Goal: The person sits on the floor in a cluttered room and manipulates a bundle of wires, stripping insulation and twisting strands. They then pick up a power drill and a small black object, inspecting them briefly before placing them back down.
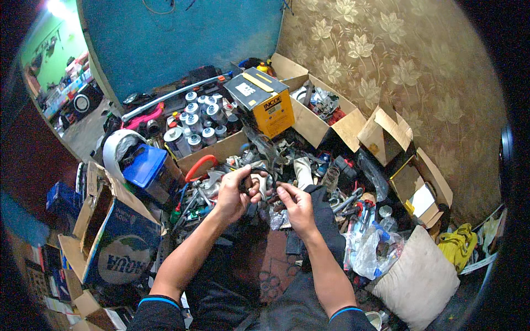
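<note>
In the middle of the view both hands are raised over a pile of tools and parts. My left hand (237,194) has its fingers curled round a dark, thin, cord-like piece (271,177). The same piece runs across to my right hand (297,208), where thumb and forefinger pinch its other end. What exactly it is I cannot make out against the dark clutter. Just behind my left hand an orange-red curved handle (201,165) sticks up. A whitish cloth-like piece (303,172) lies beyond my right hand.
A yellow and black box (262,105) stands behind the pile, beside several spray cans (193,121). Open cartons (326,110) line the patterned wall. At left are a blue-lidded tub (144,164) and a dark blue carton (124,243); at right, a pale cushion (420,278).
</note>
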